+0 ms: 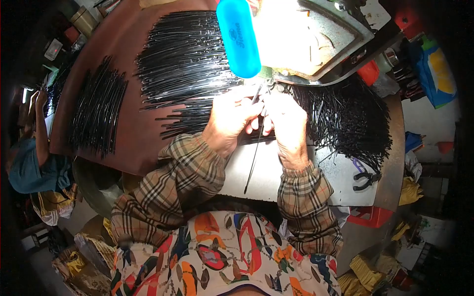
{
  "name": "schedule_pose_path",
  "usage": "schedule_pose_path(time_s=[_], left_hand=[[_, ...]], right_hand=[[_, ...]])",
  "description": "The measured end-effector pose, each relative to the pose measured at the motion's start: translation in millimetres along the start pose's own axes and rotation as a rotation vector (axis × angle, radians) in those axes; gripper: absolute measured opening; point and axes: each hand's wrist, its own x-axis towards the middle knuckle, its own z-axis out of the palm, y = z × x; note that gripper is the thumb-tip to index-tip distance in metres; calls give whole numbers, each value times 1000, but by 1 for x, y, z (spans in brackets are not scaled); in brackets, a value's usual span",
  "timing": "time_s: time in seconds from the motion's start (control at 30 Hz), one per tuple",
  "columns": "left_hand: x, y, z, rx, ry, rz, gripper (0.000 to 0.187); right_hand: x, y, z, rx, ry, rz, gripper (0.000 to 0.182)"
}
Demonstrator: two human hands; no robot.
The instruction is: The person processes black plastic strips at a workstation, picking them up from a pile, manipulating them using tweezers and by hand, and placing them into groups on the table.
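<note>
While a co-worker's arm (40,123) rests at the far left edge of the brown table (133,138), a small bundle of thin black rods (98,111) lies on that table, its strands running roughly top to bottom with a slight lean. Further right a much larger fan of black rods (185,64) spreads across the same surface, the strands lying mostly crosswise. Next comes the left hand (228,121), in a plaid sleeve, its fingers curled shut around the upper end of a single thin black rod (254,158). That rod is long, straight, very slender and dark all over; its long axis runs nearly up and down the view with a slight tilt, the upper end up between the two hands under the lamp light and the lower free end pointing down toward the person's body, over a grey sheet (296,182). A blue plastic handle (238,37) stands out just above the hands, beside the bright lit work plate (296,34). The right hand (288,126) sits just beside the left, fingertips pinched together at the same upper end of the rod. To its right lies a tangled heap of short black pieces (350,118), and a pair of pliers (366,178) rests on the grey sheet near the right edge.
</note>
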Motion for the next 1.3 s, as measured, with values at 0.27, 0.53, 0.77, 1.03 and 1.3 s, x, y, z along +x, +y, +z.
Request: schedule_pose_path(time_s=[0.27, 0.53, 0.77, 1.03, 1.3], left_hand=[[-1, -4, 4, 18, 58, 23, 13], [11, 5, 13, 84, 89, 24, 8], [17, 5, 11, 103, 92, 36, 11], [16, 5, 2, 59, 9, 56, 24], [0, 15, -2, -95, -62, -51, 22]], right_hand=[[5, 8, -4, -11, -53, -98, 10], [19, 6, -8, 48, -88, -162, 15], [22, 5, -8, 10, -90, -114, 22], [23, 0, -6, 98, -124, 11, 33], [22, -2, -2, 198, -29, 8, 22]])
